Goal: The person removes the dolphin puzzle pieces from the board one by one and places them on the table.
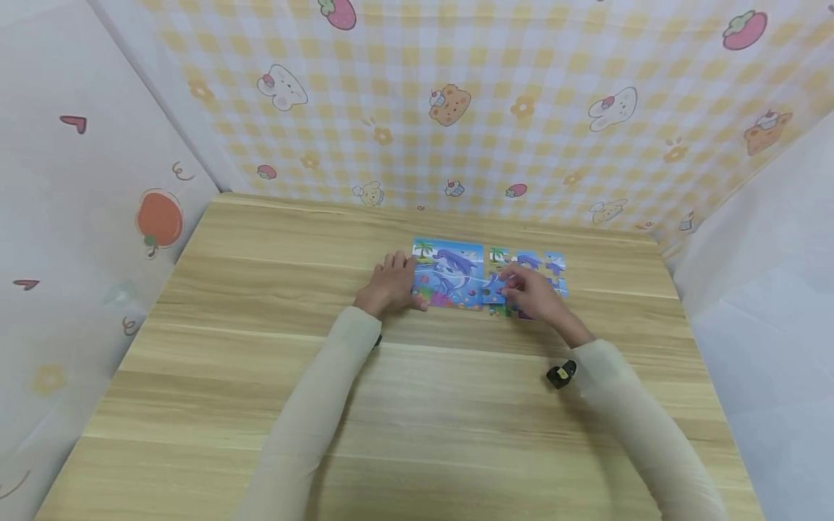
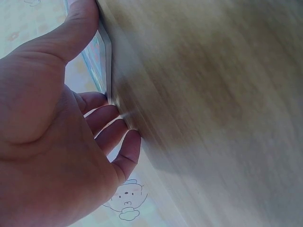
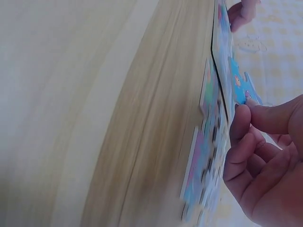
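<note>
A blue jigsaw puzzle piece (image 3: 240, 84) is pinched between the thumb and index finger of my right hand (image 1: 533, 293). In the head view, that piece overlaps the lower right edge of a flat dolphin picture board (image 1: 449, 271). My left hand (image 1: 389, 284) rests at the board's left side, fingers spread and lightly bent. Its fingertips (image 2: 108, 116) touch the board's edge in the left wrist view, and the thumb lies along the near corner. Several puzzle pieces (image 1: 556, 262) with parts of a dolphin scene lie right of the board, partly hidden under my right hand.
The wooden table (image 1: 430, 420) reaches back to a yellow checked cloth (image 1: 391, 94) with cartoon prints. White cloths hang at both sides. A black device (image 1: 562, 374) sits at the right wrist, above the tabletop.
</note>
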